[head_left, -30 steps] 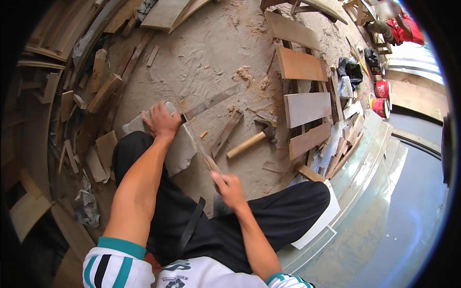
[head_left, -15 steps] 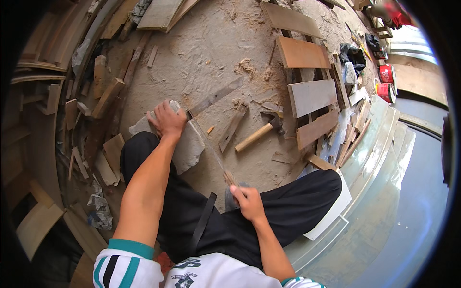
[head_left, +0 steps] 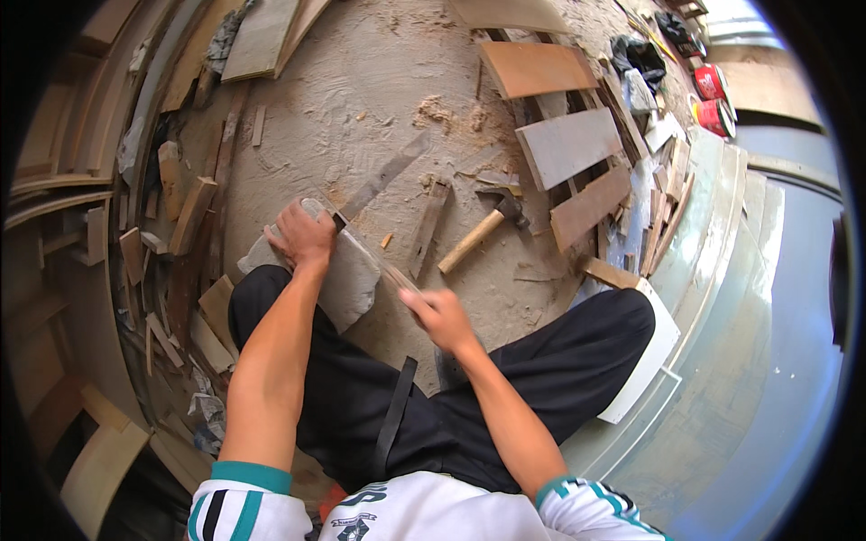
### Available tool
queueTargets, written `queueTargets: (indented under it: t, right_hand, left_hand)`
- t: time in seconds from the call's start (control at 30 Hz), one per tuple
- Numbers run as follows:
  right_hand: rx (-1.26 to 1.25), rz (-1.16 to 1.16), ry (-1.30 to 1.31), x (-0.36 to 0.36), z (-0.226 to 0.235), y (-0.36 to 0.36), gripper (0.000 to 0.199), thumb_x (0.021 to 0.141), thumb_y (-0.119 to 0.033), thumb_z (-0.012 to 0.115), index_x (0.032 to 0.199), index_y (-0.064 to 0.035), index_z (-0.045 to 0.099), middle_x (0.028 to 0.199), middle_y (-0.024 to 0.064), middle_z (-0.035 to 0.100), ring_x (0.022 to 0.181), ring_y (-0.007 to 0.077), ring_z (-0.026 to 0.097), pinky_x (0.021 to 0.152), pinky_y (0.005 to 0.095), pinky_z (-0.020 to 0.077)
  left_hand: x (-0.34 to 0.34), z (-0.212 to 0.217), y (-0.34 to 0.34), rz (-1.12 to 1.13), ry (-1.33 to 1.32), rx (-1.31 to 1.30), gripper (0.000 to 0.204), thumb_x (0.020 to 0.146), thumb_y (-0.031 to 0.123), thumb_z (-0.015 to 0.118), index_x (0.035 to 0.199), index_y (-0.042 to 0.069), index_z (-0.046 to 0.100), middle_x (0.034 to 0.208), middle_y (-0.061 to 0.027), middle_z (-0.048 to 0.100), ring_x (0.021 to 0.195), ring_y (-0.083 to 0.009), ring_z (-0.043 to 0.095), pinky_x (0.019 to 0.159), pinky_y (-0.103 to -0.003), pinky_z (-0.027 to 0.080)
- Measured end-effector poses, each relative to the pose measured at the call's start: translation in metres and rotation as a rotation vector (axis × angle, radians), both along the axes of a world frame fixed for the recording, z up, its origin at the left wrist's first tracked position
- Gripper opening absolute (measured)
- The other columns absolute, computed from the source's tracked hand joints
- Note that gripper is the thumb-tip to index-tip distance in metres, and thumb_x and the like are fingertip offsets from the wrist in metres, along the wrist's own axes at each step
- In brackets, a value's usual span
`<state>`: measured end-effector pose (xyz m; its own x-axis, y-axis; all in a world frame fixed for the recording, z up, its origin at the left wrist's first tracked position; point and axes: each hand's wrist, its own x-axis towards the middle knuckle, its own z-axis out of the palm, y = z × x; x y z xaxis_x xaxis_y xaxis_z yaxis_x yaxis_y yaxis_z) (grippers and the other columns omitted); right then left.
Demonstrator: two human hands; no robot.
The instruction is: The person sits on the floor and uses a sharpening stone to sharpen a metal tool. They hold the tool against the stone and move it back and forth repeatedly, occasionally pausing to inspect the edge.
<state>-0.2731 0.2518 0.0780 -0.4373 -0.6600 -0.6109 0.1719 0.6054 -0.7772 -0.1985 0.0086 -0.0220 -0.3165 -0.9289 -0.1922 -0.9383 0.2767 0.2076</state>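
My left hand (head_left: 302,236) is closed over the near end of a weathered wooden strip (head_left: 388,178), pressing it onto a pale stone block (head_left: 343,293). The strip's far end reaches out over the dirt floor to the upper right. In my right hand (head_left: 439,319) is the wooden handle of a hand saw, its fingers wrapped round it. The thin saw blade (head_left: 365,250) runs up to the strip, just right of my left hand. A hammer (head_left: 474,242) with a wooden handle lies to the right, beside a short wood offcut (head_left: 429,230).
A row of boards (head_left: 568,149) lies across rails at the upper right. Wood scraps (head_left: 191,216) crowd the left side. Red cans (head_left: 713,117) stand far right, past glass-like sheets (head_left: 713,343). My knees in dark trousers (head_left: 577,352) flank the block.
My right hand has pushed the saw up and to the left, toward my left hand. The left hand still holds the strip on the block. The whole view has shifted slightly.
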Motion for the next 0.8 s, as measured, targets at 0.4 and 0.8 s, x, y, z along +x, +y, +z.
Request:
queueTargets:
  t: [0.4,0.8]
  right_hand:
    - [0.042,0.052,0.07,0.001,0.007,-0.012,0.059,0.092,-0.048,0.057,0.071,0.0065,0.056,0.06,0.0244,0.045,0.052,0.025,0.043,0.055,0.04,0.0397]
    - [0.062,0.025,-0.002,0.004,0.006,-0.02,0.053,0.097,-0.037,0.056,0.063,0.0034,0.05,0.052,0.0047,0.04,0.051,0.011,0.038,0.049,0.033,0.0325]
  left_hand:
    - [0.003,-0.008,0.002,-0.018,0.027,-0.01,0.055,0.08,0.033,0.056,0.127,0.006,0.053,0.125,-0.0145,0.056,0.127,-0.0301,0.044,0.114,-0.057,0.012]
    - [0.002,0.001,0.0,-0.003,0.03,-0.03,0.055,0.077,0.031,0.057,0.125,0.006,0.052,0.124,-0.013,0.056,0.125,-0.0274,0.045,0.113,-0.058,0.014]
